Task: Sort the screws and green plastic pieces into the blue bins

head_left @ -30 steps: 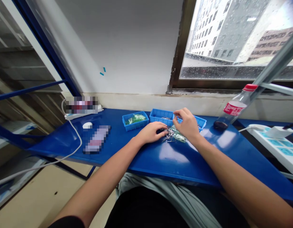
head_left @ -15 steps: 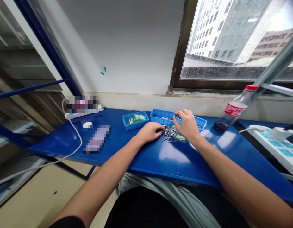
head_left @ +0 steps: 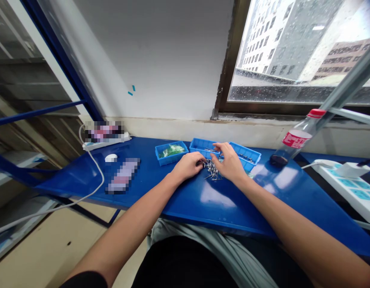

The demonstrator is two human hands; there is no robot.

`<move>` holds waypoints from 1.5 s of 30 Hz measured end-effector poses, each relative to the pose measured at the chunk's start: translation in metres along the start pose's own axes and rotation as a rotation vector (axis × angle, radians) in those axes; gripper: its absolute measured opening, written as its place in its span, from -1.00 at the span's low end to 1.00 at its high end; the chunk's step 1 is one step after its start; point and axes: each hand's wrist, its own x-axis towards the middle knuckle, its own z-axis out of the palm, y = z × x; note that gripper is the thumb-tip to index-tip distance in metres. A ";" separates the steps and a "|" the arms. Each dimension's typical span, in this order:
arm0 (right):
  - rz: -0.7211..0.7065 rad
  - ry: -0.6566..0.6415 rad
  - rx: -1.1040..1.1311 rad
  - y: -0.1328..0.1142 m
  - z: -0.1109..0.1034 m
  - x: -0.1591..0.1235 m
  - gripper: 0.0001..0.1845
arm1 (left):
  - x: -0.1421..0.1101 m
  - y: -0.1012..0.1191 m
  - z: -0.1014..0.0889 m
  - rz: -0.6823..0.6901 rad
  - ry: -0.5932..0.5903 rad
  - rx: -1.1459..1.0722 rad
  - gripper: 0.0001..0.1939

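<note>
A loose pile of metal screws (head_left: 213,171), or similar slim shanked pieces, lies on the blue table between my hands. My left hand (head_left: 188,165) rests at the pile's left edge with its fingers curled; something dark shows at the fingertips, too small to name. Over the pile's right side is my right hand (head_left: 229,163), thumb and fingers apart, nothing visible in them. Behind the hands stand a blue middle bin (head_left: 199,143) with a few slim metal pieces, and a blue right bin (head_left: 253,153) holding small dark pieces. A green-tinted bag (head_left: 250,175) peeks out beyond my right hand.
A blue left bin (head_left: 163,161) holds green-tinted bags. Further left are a white round object (head_left: 111,158), a blurred-out phone-like item (head_left: 124,176) and a white cable (head_left: 98,168). To the right stand a plastic bottle (head_left: 295,138) and a white power strip (head_left: 349,186).
My right hand has shifted a little left over the pile. The green-tinted bag has moved from the pile to the right of that hand. My left hand has barely moved.
</note>
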 end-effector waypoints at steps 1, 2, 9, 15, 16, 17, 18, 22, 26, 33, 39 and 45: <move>0.004 0.000 0.013 0.001 0.000 0.000 -0.62 | 0.000 0.002 -0.001 -0.022 0.041 -0.039 -0.73; 0.004 -0.005 0.027 0.001 0.001 0.000 -0.65 | 0.001 0.004 -0.002 -0.058 0.086 -0.089 -0.74; 0.062 -0.074 0.168 -0.007 0.005 -0.002 -0.85 | 0.005 0.006 0.001 -0.328 0.199 -0.654 -0.75; 0.171 -0.064 0.319 -0.019 0.004 -0.002 -0.86 | 0.006 0.005 0.000 -0.384 0.224 -0.743 -0.71; 0.192 -0.060 0.339 -0.019 0.005 -0.002 -0.86 | 0.005 0.006 0.000 -0.387 0.232 -0.726 -0.73; 0.213 -0.057 0.357 -0.019 0.005 -0.002 -0.86 | 0.005 0.007 0.000 -0.384 0.237 -0.711 -0.76; 0.231 -0.055 0.370 -0.018 0.006 -0.002 -0.85 | 0.005 0.008 0.000 -0.373 0.238 -0.701 -0.78; 0.265 -0.026 0.348 -0.013 0.010 -0.004 -0.84 | 0.005 0.015 0.001 -0.268 0.185 -0.698 -0.76; 0.212 -0.001 0.261 -0.010 0.011 -0.004 -0.74 | 0.006 0.018 0.004 -0.203 0.138 -0.719 -0.59; 0.163 0.007 0.241 -0.010 0.008 -0.002 -0.81 | 0.004 0.021 -0.002 -0.282 0.129 -0.579 -0.57; 0.110 -0.060 0.310 -0.014 0.007 -0.002 -0.86 | 0.003 0.023 -0.011 -0.290 0.075 -0.429 -0.68; 0.168 -0.054 0.344 -0.015 0.008 -0.003 -0.89 | 0.002 0.015 -0.007 -0.309 0.124 -0.368 -0.75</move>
